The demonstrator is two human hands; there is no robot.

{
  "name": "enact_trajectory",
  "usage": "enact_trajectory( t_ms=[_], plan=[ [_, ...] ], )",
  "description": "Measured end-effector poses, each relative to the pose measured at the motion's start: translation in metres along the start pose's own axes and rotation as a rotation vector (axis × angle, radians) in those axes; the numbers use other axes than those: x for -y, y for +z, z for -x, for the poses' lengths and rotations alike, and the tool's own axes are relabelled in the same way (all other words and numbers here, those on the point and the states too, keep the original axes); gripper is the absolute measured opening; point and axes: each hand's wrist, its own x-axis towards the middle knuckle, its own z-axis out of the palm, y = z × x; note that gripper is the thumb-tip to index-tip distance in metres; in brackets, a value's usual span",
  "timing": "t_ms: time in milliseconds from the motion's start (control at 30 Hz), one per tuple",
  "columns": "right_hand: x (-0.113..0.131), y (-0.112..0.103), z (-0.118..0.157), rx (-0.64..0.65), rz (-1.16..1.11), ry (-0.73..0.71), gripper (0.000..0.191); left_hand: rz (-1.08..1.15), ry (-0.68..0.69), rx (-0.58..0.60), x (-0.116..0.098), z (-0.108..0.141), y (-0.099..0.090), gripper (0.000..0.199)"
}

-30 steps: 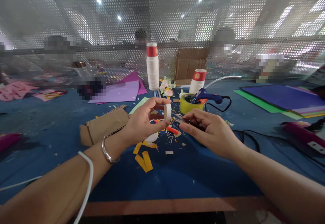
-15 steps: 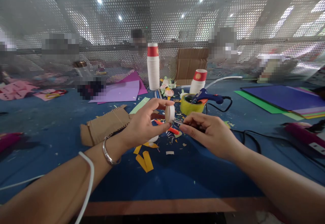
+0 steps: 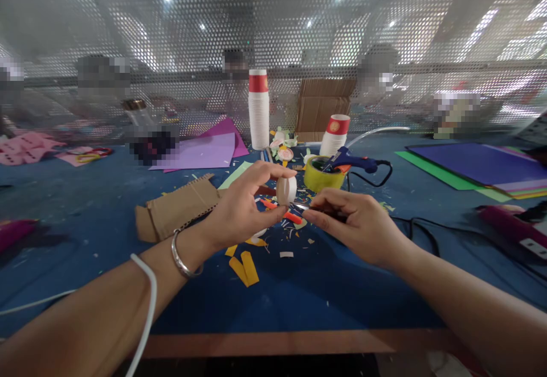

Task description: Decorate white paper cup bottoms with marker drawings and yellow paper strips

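My left hand (image 3: 243,201) pinches a short white round piece (image 3: 290,190) between its thumb and fingers, over the middle of the table. This piece has a brownish side and looks like a tape roll or the cut end of a paper cup; I cannot tell which. My right hand (image 3: 352,223) is closed round a slim metal-tipped tool (image 3: 301,205), most of it hidden by the fingers. The tip is at the lower edge of the white piece. Below lie an orange strip (image 3: 293,217), paper scraps and folded yellow strips (image 3: 245,269).
A tall stack of paper cups (image 3: 258,115) and a shorter stack (image 3: 335,138) stand behind. A blue glue gun (image 3: 359,163) rests on a yellow tape roll (image 3: 322,179), its cable trailing right. Cardboard (image 3: 182,206) lies left, coloured sheets (image 3: 465,163) right.
The white round piece has turned slightly in my left hand, so more of its brownish side shows. The metal tip stays beside its lower edge. Both hands have hardly moved.
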Motion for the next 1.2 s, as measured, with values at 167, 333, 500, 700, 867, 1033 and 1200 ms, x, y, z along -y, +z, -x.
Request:
enact_trajectory(
  t_ms=[167, 333, 500, 700, 867, 1033, 1200],
  plan=[
    [0.0008, -0.0030, -0.0001, 0.012, -0.017, 0.026, 0.034, 0.036, -0.066, -0.008, -0.0011, -0.0015, -0.0007, 0.044],
    [0.0020, -0.0064, -0.0022, 0.002, -0.048, 0.020, 0.034, 0.044, -0.063, 0.024, 0.0007, -0.0004, -0.0016, 0.045],
    [0.0010, -0.0081, -0.0032, 0.008, -0.048, 0.018, 0.034, 0.012, -0.026, 0.064, -0.0009, 0.0009, -0.0010, 0.048],
    [0.0021, -0.0079, -0.0030, 0.019, -0.065, 0.032, 0.035, -0.025, 0.070, 0.079, -0.0007, 0.0000, -0.0008, 0.052],
    [0.0032, -0.0077, -0.0023, 0.037, -0.089, 0.033, 0.034, -0.072, 0.113, 0.085, 0.0013, 0.0001, -0.0023, 0.053],
    [0.0030, -0.0080, -0.0008, 0.042, -0.101, 0.032, 0.033, -0.109, 0.142, 0.101, 0.0014, -0.0001, -0.0041, 0.052],
    [0.0042, -0.0084, -0.0014, 0.054, -0.101, 0.019, 0.035, -0.050, 0.092, 0.127, -0.0020, 0.0007, -0.0052, 0.051]
  ],
)
